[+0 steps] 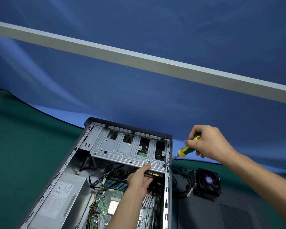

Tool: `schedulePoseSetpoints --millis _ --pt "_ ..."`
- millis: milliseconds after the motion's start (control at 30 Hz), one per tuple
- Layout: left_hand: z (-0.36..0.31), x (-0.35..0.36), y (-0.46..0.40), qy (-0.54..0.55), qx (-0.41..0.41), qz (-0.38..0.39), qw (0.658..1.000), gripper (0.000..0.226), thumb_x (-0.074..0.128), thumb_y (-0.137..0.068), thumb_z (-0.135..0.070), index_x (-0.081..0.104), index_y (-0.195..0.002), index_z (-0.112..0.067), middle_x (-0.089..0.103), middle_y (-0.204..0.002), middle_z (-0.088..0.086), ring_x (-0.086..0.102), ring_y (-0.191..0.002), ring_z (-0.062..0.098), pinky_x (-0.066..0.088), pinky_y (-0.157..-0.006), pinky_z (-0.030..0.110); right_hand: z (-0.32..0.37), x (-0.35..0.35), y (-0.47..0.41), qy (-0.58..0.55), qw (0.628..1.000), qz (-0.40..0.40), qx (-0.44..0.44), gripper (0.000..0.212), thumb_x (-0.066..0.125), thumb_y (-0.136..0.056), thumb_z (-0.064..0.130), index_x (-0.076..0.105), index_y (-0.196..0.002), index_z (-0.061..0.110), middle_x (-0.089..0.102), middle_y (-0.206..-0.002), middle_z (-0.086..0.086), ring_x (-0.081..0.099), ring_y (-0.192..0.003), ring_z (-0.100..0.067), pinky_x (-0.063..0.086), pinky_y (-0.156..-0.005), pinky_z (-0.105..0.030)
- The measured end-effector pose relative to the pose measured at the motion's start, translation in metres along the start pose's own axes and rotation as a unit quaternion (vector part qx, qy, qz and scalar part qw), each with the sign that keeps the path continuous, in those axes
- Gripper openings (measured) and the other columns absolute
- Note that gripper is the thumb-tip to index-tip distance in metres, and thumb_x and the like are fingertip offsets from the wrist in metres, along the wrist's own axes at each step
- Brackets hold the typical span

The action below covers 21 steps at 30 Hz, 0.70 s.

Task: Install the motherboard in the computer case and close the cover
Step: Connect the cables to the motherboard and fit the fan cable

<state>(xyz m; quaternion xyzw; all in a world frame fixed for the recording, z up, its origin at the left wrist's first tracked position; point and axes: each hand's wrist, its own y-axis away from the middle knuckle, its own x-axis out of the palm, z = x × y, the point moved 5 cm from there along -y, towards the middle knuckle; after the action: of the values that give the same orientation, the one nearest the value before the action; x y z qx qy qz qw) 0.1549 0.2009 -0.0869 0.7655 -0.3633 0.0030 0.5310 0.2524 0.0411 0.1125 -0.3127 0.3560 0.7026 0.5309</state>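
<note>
An open computer case (167, 182) lies on its side on a green mat, with a green motherboard (109, 202) inside. A metal drive cage (120, 149) spans the far end of the case. My left hand (139, 179) reaches over the motherboard, its fingers straight and touching the cage's near edge. My right hand (208, 142) grips a yellow and green screwdriver (187, 148). Its tip sits at the cage's right corner by the case wall. The dark cover panel (229, 212) lies flat to the right of the case.
A grey power supply (59, 200) fills the case's left side, with cable bundles beside it. A black fan (207, 181) with its wires rests on the cover panel's far end. The green mat (23, 154) extends left; a blue backdrop rises behind.
</note>
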Motion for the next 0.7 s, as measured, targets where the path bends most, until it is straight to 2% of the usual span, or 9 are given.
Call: schedulePoseSetpoints --millis 100,200,300,367,467,533,600,700 --pt "0.000 -0.001 0.000 -0.004 -0.001 -0.006 1.000 0.027 0.076 -0.072 0.002 0.057 -0.092 0.001 0.055 -0.096 0.019 0.057 -0.096 0.035 0.051 -0.087 0.039 0.015 0.004 0.001 0.046 0.999 0.006 -0.027 0.013 0.066 -0.082 0.017 0.056 -0.073 0.018 0.066 -0.066 -0.002 0.066 -0.058 -0.024 0.054 -0.052 -0.037" --pt "-0.001 -0.001 0.003 -0.009 0.002 -0.005 1.000 0.025 0.076 -0.072 0.002 0.056 -0.086 -0.001 0.054 -0.087 0.016 0.056 -0.089 0.033 0.052 -0.081 0.037 0.028 0.008 0.001 0.090 0.995 0.007 -0.046 0.014 0.064 -0.083 0.020 0.055 -0.073 0.020 0.065 -0.073 -0.002 0.065 -0.068 -0.025 0.054 -0.059 -0.037" --pt "-0.003 -0.001 0.004 -0.009 0.004 -0.002 1.000 0.026 0.077 -0.072 0.002 0.054 -0.085 -0.002 0.052 -0.085 0.014 0.055 -0.086 0.031 0.051 -0.080 0.037 0.032 0.009 0.001 0.108 0.993 0.011 -0.048 0.014 0.064 -0.084 0.021 0.055 -0.074 0.020 0.064 -0.073 0.000 0.064 -0.065 -0.021 0.053 -0.057 -0.033" --pt "-0.004 0.000 0.005 -0.010 0.005 -0.001 1.000 0.029 0.077 -0.072 0.001 0.052 -0.086 -0.003 0.051 -0.087 0.014 0.053 -0.092 0.032 0.053 -0.081 0.039 0.032 0.008 0.001 0.111 0.993 0.009 -0.049 0.014 0.065 -0.084 0.021 0.055 -0.074 0.020 0.064 -0.072 0.001 0.065 -0.064 -0.020 0.053 -0.057 -0.033" --pt "-0.005 -0.001 0.009 -0.032 0.007 0.003 0.999 0.047 0.080 -0.071 -0.005 0.047 -0.104 -0.001 0.049 -0.100 0.018 0.053 -0.096 0.031 0.056 -0.081 0.042 0.029 0.003 0.001 0.100 0.994 0.000 -0.043 0.014 0.066 -0.083 0.020 0.056 -0.073 0.020 0.065 -0.069 0.001 0.066 -0.058 -0.018 0.053 -0.053 -0.032" --pt "-0.006 -0.003 0.014 -0.069 0.011 0.003 0.998 0.053 0.081 -0.072 -0.014 0.044 -0.108 -0.004 0.053 -0.102 0.020 0.060 -0.088 0.030 0.058 -0.070 0.039 0.027 0.001 0.002 0.088 0.995 -0.006 -0.041 0.014 0.066 -0.083 0.020 0.056 -0.073 0.019 0.065 -0.065 0.001 0.065 -0.052 -0.016 0.050 -0.048 -0.029" --pt "-0.007 -0.004 0.016 -0.135 0.020 0.007 0.991 0.049 0.079 -0.075 -0.026 0.049 -0.106 -0.004 0.061 -0.097 0.018 0.067 -0.079 0.029 0.058 -0.057 0.035 0.023 -0.001 0.002 0.069 0.997 -0.010 -0.037 0.014 0.067 -0.083 0.019 0.057 -0.073 0.018 0.065 -0.063 0.001 0.064 -0.047 -0.015 0.049 -0.045 -0.028" --pt "-0.008 -0.005 0.018 -0.213 0.035 0.016 0.976 0.048 0.072 -0.080 -0.038 0.055 -0.108 -0.003 0.066 -0.085 0.017 0.068 -0.072 0.026 0.056 -0.049 0.031 0.021 -0.002 0.003 0.051 0.998 -0.011 -0.032 0.014 0.067 -0.083 0.018 0.057 -0.074 0.018 0.065 -0.062 0.000 0.064 -0.047 -0.016 0.048 -0.044 -0.027"
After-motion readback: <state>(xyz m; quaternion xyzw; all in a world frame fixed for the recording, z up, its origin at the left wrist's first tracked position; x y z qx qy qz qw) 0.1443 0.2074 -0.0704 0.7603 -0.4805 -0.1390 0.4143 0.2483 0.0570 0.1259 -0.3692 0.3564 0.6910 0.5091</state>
